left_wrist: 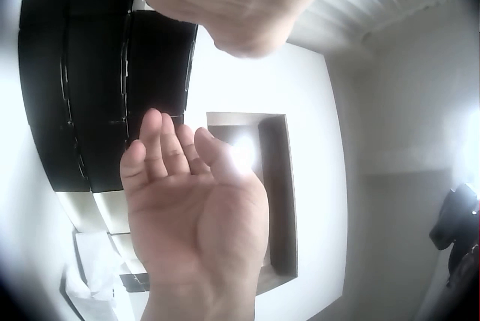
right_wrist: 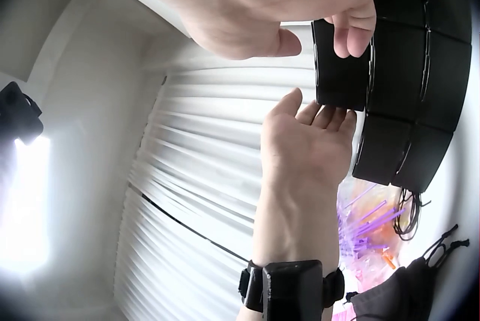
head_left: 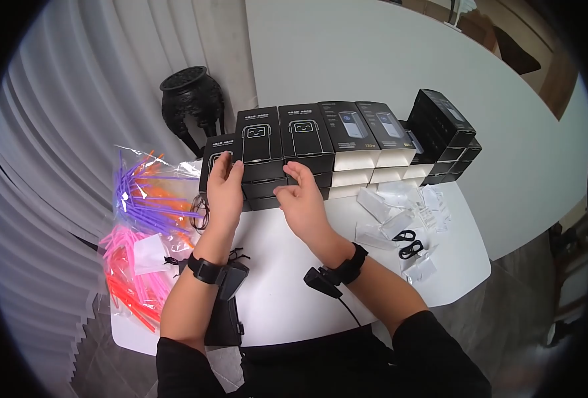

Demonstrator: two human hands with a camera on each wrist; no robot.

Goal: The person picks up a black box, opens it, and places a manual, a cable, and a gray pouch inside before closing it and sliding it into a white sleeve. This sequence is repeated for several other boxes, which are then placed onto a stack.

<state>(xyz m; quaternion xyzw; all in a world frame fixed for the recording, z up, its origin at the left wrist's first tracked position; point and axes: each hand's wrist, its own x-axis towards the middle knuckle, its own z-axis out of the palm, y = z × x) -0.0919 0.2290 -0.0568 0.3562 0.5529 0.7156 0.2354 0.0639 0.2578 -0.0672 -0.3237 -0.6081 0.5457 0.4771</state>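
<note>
Black boxes stand in stacked rows across the table. Two upper boxes, a left one and a right one, carry a smiling robot-face outline; a lower box sits at the row's left end. My left hand is at the left boxes, fingers extended, palm turned inward. My right hand is held before the right box's front, its fingers slightly bent and apart. In the left wrist view the right palm faces up with nothing in it. The left palm looks bare in the right wrist view.
Boxes with white lower flaps continue the row rightward, up to a taller black stack. Clear plastic wrappers and black coiled cables lie at right. Bagged purple sticks, pink sticks and a black pouch are at left.
</note>
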